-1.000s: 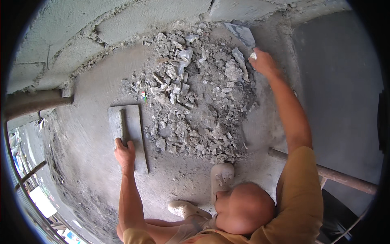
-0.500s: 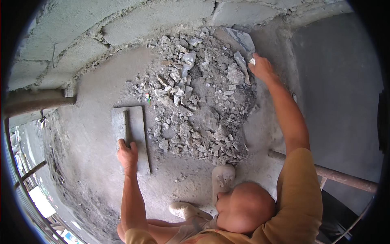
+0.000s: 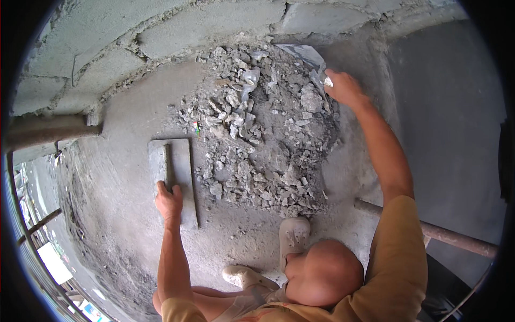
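Note:
My left hand (image 3: pixel 168 201) is wrapped round the handle of a flat rectangular float (image 3: pixel 184 158), which lies left of a heap of grey rubble (image 3: pixel 284 129). My right hand (image 3: pixel 346 86) grips a metal trowel (image 3: pixel 298 53) by its handle; the blade lies at the heap's upper right edge, near the wall. Broken chunks, gravel, dust and a piece of clear crumpled plastic (image 3: pixel 249 80) make up the heap, with a small colourful scrap (image 3: pixel 197 127) at its left side.
Along the top runs a rough block wall (image 3: pixel 214 21). A dark smooth surface (image 3: pixel 440 107) lies at the right, crossed low by a rusty pipe (image 3: pixel 461 241). More pipes (image 3: pixel 53 137) are at the left. My shoe (image 3: pixel 293 236) stands just below the rubble.
My right hand and the trowel have shifted a little left, the blade now angled further along the heap's top edge. The left hand stays on the float, slightly shifted in the picture.

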Motion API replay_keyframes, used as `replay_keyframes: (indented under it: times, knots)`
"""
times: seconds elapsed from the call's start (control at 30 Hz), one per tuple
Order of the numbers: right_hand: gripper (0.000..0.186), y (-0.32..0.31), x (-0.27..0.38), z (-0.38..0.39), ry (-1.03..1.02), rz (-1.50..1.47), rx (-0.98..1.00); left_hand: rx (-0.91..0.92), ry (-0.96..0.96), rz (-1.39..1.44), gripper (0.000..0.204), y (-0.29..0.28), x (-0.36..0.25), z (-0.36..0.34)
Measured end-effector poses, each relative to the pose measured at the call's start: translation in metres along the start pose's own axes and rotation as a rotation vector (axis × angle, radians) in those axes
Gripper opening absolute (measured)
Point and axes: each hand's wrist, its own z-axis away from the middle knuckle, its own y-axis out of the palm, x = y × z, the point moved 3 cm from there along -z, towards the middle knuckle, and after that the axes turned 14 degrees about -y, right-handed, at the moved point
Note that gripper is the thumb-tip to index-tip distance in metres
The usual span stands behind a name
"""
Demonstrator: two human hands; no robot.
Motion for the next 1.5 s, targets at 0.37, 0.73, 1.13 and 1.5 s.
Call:
replay_keyframes:
  times: [0.37,0.73,1.13,1.5]
  knots:
    - [0.046,-0.036,-0.064,-0.002,0.054,0.148,-0.052,0.011,-0.002,0.027,0.021,0.0,0.004,-0.003]
    - [0.047,0.025,-0.074,-0.049,-0.048,0.02,-0.116,0.0,-0.031,-0.005,0.022,-0.001,-0.005,-0.001]
    - [0.038,0.01,-0.038,-0.022,-0.241,-0.012,-0.012,-0.006,-0.014,-0.007,0.024,0.003,-0.001,-0.001]
    - [0.035,-0.001,0.033,0.007,-0.289,-0.228,0.195,-0.026,-0.001,-0.023,0.025,0.0,0.0,0.0]
